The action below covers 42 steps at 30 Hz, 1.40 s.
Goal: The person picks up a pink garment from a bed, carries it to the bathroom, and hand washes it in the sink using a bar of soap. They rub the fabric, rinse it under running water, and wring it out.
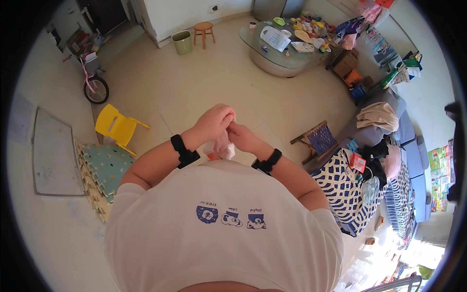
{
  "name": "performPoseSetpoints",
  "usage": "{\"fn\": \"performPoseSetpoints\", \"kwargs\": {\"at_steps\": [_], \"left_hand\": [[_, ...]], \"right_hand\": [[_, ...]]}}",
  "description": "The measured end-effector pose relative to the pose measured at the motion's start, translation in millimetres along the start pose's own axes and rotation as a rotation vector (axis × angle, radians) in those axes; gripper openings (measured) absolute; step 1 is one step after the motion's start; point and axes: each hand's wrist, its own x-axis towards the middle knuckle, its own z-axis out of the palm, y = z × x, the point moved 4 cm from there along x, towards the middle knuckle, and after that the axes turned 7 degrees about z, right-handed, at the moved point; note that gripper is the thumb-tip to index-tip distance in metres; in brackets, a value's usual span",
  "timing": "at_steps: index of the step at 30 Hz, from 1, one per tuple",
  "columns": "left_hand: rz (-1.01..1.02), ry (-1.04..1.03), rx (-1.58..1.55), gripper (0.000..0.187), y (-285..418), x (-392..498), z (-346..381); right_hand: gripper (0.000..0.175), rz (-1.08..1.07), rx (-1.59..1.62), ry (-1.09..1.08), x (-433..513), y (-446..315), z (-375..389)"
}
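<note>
In front of my chest both hands meet at a crumpled, pale pink, thin piece of material (222, 148), perhaps a plastic bag or cloth, with an orange-red patch low on it. My left hand (213, 120), on the picture's left side, curls over its top, the fingertips bent inward. From the other side my right hand (244, 135) touches those fingertips, thumb on top, its fingers mostly hidden. The material hangs below the hands towards my white T-shirt (226, 189). Each wrist wears a black band with a dark block.
A yellow chair (116, 126) and foam mats (105, 164) lie left. Ahead are a green bin (181, 42), a wooden stool (203, 26) and a cluttered glass table (251, 40). A folding stool (321, 138) and a covered sofa (339, 182) stand right.
</note>
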Motion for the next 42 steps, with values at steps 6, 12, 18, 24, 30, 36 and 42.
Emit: {"fn": "performPoseSetpoints", "kwargs": {"at_steps": [6,12,18,24,30,36,42], "left_hand": [[0.013,-0.107,-0.015,0.009,8.1,1.4,18.3],[-0.048,-0.004,-0.182,0.01,1.7,9.2,8.2],[0.04,-0.07,-0.283,0.011,13.5,1.9,11.0],[-0.243,0.045,-0.064,0.018,-10.5,-6.9,-0.3],[-0.197,0.036,0.036,0.024,-22.9,-3.6,-0.8],[-0.147,-0.078,-0.088,0.024,-20.0,-6.1,14.5],[-0.106,-0.141,-0.321,0.026,7.5,-4.1,12.8]], "right_hand": [[0.02,0.017,-0.076,-0.003,29.8,34.6,3.8],[0.014,0.341,0.699,0.279,62.4,56.1,-35.9],[0.014,0.269,0.242,0.078,62.1,46.9,-37.9],[0.018,0.325,0.749,0.385,56.5,13.9,-62.5],[0.027,-0.075,-0.295,0.018,29.9,-8.0,-33.0],[0.019,0.182,-0.937,-0.04,4.4,-6.9,1.4],[0.018,-0.24,-0.187,-0.136,5.3,-19.6,-3.3]]}}
